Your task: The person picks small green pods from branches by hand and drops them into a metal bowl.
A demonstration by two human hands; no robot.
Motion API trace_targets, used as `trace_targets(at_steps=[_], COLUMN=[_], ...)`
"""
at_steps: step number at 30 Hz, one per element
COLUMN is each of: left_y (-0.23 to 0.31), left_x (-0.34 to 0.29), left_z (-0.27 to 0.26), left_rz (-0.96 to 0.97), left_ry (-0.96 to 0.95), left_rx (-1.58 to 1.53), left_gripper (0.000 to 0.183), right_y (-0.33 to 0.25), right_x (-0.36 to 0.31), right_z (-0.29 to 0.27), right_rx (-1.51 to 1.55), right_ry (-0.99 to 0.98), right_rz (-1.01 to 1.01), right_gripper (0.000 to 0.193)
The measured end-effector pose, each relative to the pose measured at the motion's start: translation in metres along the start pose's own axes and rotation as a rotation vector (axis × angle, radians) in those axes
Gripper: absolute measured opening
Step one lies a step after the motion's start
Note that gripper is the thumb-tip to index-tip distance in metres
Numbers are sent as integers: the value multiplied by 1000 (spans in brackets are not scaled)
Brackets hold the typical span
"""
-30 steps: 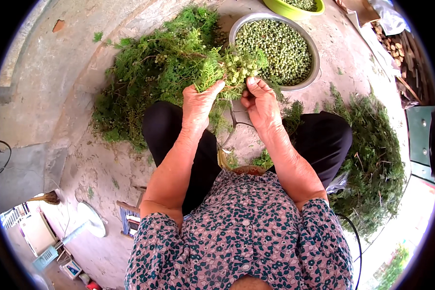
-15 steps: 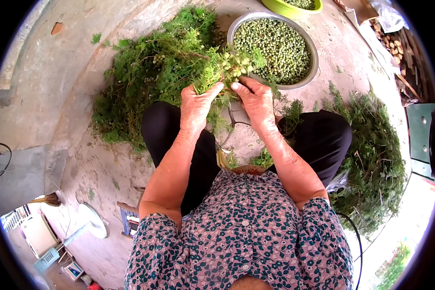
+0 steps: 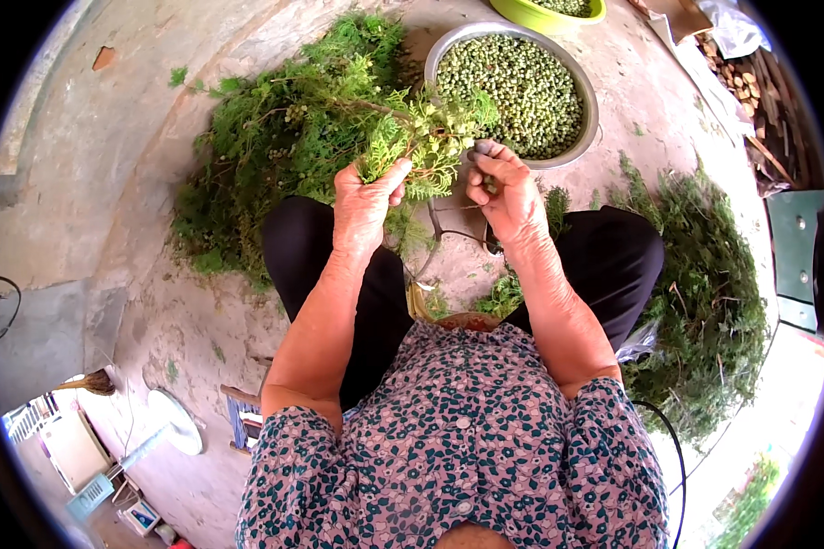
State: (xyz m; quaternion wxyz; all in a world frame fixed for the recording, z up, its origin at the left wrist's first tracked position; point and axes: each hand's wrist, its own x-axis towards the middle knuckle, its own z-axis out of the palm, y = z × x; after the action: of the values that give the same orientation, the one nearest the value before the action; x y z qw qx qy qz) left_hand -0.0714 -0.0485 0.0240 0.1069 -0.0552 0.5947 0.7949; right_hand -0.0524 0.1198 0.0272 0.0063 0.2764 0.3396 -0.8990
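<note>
A leafy evergreen sprig [image 3: 421, 137] with flat, bright green fronds is pinched by my left hand [image 3: 364, 203], thumb on top. Just right of the sprig's tip, my right hand [image 3: 511, 194] is apart from it, its fingers curled in. Something small and greenish shows inside those fingers, too hidden to name. Beyond my hands stands a round metal basin [image 3: 592, 105] full of small green seed cones [image 3: 508, 91]. A large heap of evergreen branches [image 3: 275, 137] lies to the left, reaching behind the sprig.
Another pile of evergreen cuttings [image 3: 705, 293] lies on the right. At the far edge sits a yellow-green basin [image 3: 526, 16] with more cones. Split firewood [image 3: 769, 110] is stacked at the far right. A broom [image 3: 92, 382] and a fan [image 3: 178, 423] are at the lower left.
My right hand has drawn back from the sprig, slightly right and toward me, and its fingers have curled. The cone cluster near my fingertips looks thinner. My left hand still pinches the sprig.
</note>
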Motion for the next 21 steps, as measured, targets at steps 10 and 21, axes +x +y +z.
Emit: trace_targets(at_steps=[10, 21], left_y=[-3, -5], left_x=[0, -2], left_z=[2, 4], left_rz=[50, 55], left_ry=[-9, 19], left_rx=[103, -92], left_gripper=[10, 12], right_y=[8, 12], right_x=[-10, -12], right_z=[8, 9], right_rx=[-265, -460], right_ry=[-226, -141], right_rz=[-1, -73], right_gripper=[8, 7])
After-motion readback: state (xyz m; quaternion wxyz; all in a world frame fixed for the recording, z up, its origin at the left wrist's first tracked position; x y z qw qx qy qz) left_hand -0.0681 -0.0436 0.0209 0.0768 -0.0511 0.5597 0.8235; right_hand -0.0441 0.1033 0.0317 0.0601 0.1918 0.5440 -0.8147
